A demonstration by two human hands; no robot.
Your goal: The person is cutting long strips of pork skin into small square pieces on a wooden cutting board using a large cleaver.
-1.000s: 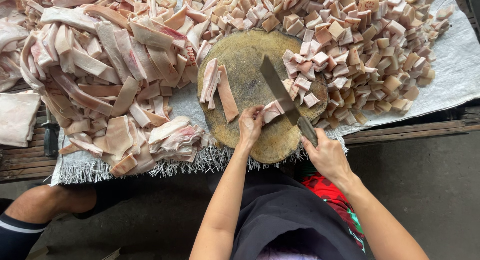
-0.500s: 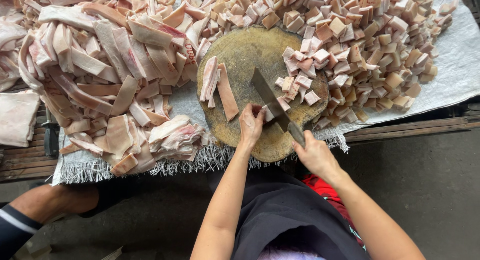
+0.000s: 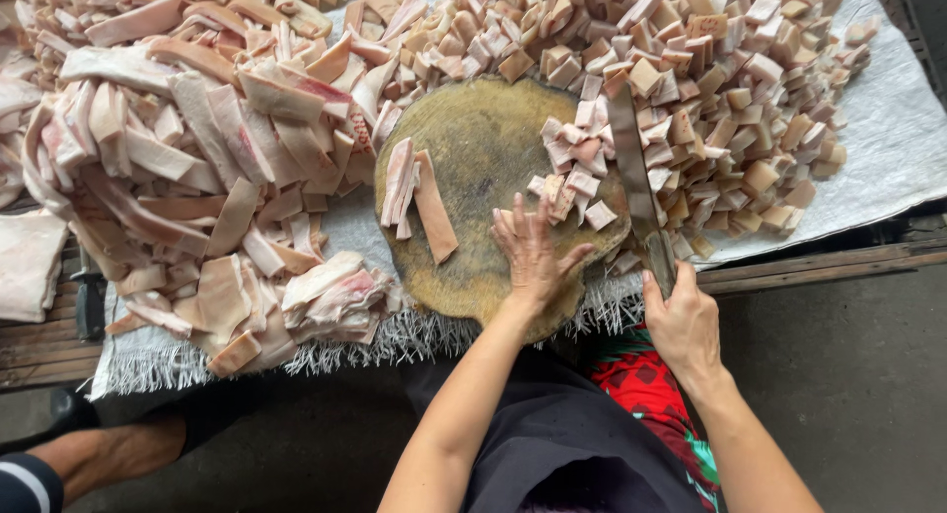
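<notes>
A round wooden chopping block [image 3: 473, 148] lies on a white woven sheet. My left hand [image 3: 533, 252] rests flat on the block, fingers spread, touching a small heap of cut meat cubes [image 3: 572, 163]. My right hand [image 3: 681, 321] grips the handle of a long cleaver [image 3: 633, 168], whose blade lies along the block's right edge against the cubes. A few long strips of pork skin [image 3: 419, 192] lie on the block's left half.
A big pile of long pork strips [image 3: 187, 168] fills the left of the sheet. Several cut cubes [image 3: 730, 99] are heaped at the right and back. The white sheet [image 3: 888, 148] ends in a frayed fringe over a wooden edge. A bare leg [image 3: 109, 454] shows lower left.
The cleaver has swung from a slant across the block to nearly upright at its right edge, pushing cubes aside. My left hand has opened flat. The right hand shifted right.
</notes>
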